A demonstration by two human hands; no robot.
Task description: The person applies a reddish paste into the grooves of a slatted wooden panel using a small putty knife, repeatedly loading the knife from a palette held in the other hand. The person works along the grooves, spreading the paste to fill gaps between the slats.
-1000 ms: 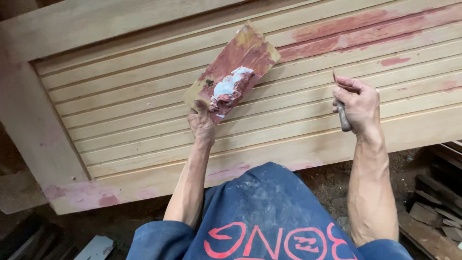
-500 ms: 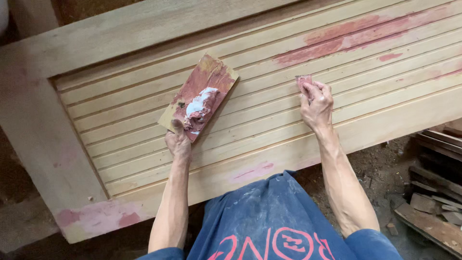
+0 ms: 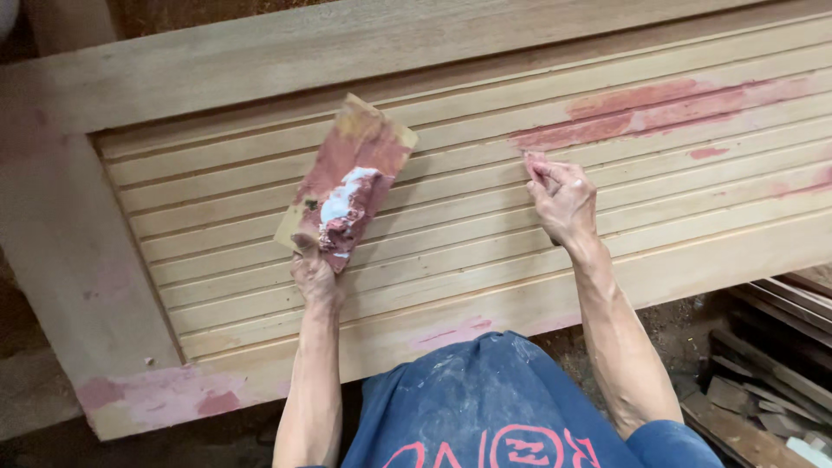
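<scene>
1. Head view, work surface: a large wooden door panel (image 3: 485, 260) is seen lying across the frame, built of horizontal slats inside a broad plain frame. The wood is pale and unfinished. Reddish-pink filler patches (image 3: 641, 108) are noted on the upper right slats, with smaller pink smears on the lower rail and at the lower left corner.

2. Head view, left hand: the left hand (image 3: 314, 276) is clamped on the lower end of a flat mixing board (image 3: 347, 182), fingers closed round its edge. The board is held tilted over the slats, left of centre. Its face is stained red, and a lump of white and pink putty (image 3: 340, 212) is seen near its lower half.

3. Head view, right hand: the right hand (image 3: 562, 201) is pressed against the slats just below the large red patch. The fingers are drawn together and curled. A tool may be pinched in them, but this cannot be told, as it is hidden by the hand.

4. Head view, person: a blue printed shirt (image 3: 494, 407) dusted with pale powder is seen at the bottom edge, below the panel's lower rail.

5. Head view, room: a dark earthen floor (image 3: 676, 321) is visible beneath the panel. Loose wood offcuts (image 3: 763, 390) are stacked at the lower right.
</scene>
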